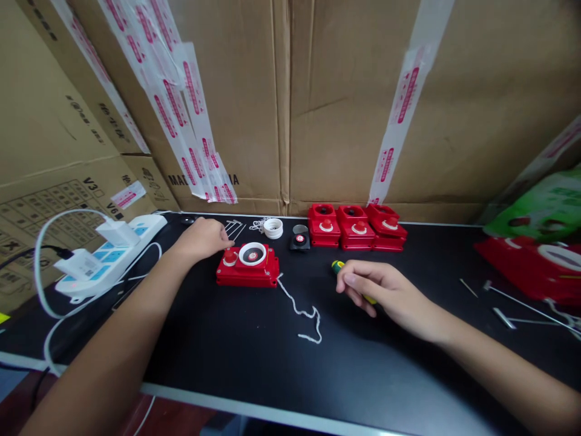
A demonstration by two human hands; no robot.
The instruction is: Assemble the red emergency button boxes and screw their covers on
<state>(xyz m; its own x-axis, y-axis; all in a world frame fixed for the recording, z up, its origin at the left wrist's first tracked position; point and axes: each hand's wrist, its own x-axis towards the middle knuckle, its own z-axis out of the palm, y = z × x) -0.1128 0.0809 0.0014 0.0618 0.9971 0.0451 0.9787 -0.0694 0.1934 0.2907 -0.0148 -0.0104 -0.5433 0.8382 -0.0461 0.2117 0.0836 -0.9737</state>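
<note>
My left hand (206,238) reaches to the back left, its fingers pinched together beside several thin metal rods (233,229). Whatever sits between those fingertips is too small to make out. Just in front lies a red box-like unit (247,274) with a red knob, a white ring around a dark round centre, and a white cord (296,309) trailing from its right end. My right hand (374,287) is curled loosely around a screwdriver with a green and yellow handle (337,266); the fingers hide most of it.
Behind are a white ring-shaped part (273,228), a small black square part (300,240) and three red housings (358,233). A white power strip (113,257) with plugs stands left. At right lie another red unit (531,266) and T-shaped metal rods (503,318). Cardboard (345,121) walls the back.
</note>
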